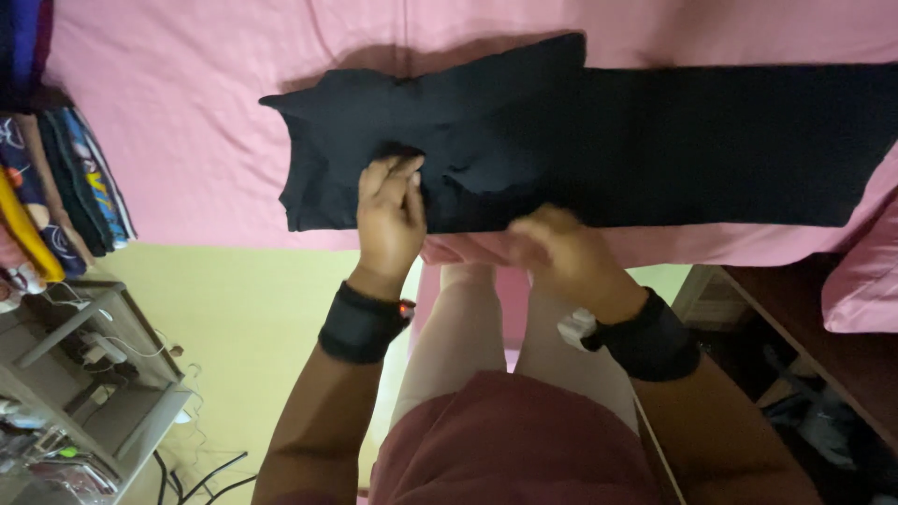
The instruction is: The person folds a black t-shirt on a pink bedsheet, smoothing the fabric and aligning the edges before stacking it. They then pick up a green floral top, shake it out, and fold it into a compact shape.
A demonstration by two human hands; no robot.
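- A stack of folded clothes [56, 187] stands at the far left edge of the bed, well apart from the hands, with a grey shelf [103, 374] below it on the floor side.
- The pink bedsheet [206, 140] covers the bed, and the black garment [599, 140] lies flat on it, close to the near edge.
- The garment's long axis runs left to right across the view. Its bunched, partly folded end points left; the flat, wider stretch runs off to the right.
- The left hand [391, 220] rests on the garment near that left end, fingers together and pressed flat on the cloth, gripping nothing that shows. It wears a black wristband [360, 323].
- From this hand most of the cloth lies to the right, and the folded corner lies just up and to the left.
- The right hand [561, 257] sits at the garment's near edge, around the middle of its length. It is blurred, so I cannot tell whether the fingers pinch the hem or only touch it; they look loosely curled.
- The left hand is nearer the folded end; the right hand is nearer the long flat part.
- A pink pillow [865, 281] lies at the far right, clear of the garment.
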